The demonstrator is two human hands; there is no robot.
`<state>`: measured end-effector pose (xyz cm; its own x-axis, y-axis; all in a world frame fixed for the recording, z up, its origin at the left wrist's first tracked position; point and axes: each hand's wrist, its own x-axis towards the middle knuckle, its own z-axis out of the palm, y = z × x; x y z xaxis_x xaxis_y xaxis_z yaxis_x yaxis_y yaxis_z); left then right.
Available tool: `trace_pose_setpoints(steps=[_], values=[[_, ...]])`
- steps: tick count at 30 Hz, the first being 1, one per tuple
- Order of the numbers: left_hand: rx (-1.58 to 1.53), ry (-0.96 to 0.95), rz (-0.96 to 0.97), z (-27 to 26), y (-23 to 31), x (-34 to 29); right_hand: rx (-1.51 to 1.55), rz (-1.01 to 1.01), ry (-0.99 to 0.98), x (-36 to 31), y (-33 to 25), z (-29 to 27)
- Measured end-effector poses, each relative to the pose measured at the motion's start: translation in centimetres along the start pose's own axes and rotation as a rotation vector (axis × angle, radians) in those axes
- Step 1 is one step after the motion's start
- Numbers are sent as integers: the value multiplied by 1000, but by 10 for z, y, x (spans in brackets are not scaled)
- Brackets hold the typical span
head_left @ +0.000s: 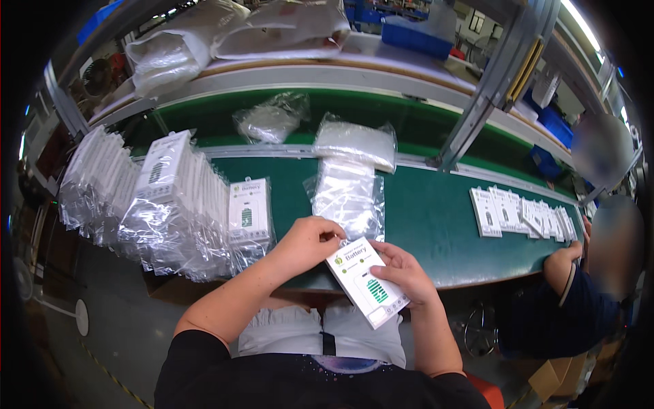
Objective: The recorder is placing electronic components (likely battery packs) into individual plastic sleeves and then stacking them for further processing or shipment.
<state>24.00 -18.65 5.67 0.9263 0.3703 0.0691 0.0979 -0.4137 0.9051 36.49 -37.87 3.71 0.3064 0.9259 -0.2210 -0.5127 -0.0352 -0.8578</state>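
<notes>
A flat white battery box [368,285] with a green battery picture is tilted over the table's near edge. My right hand [403,271] grips it along its right side, thumb across the front. At the box's top left corner, the fingers of my left hand [312,240] are pinched together; what they hold, if anything, is too small to make out. Just beyond my hands lies a stack of clear plastic bags [346,194], with a thicker bundle of bags [355,144] behind it. One bagged battery box [249,213] leans at the near end of a row on my left.
Two long rows of bagged boxes [160,170] [95,180] stand on the left of the green table [422,218]. Several white boxes [521,213] lie at the right, near a seated co-worker [565,300]. A crumpled plastic bag [271,121] rests by the green conveyor. A metal post [487,88] rises behind the table.
</notes>
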Motion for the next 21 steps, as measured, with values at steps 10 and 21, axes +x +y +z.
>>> trace_pose_setpoints(steps=[10,21], values=[[392,206,365,6,-3,-7,-103,-278,324,17,18,24],[-757,220,-176,12,-6,-7,-4,-476,453,10,9,48]])
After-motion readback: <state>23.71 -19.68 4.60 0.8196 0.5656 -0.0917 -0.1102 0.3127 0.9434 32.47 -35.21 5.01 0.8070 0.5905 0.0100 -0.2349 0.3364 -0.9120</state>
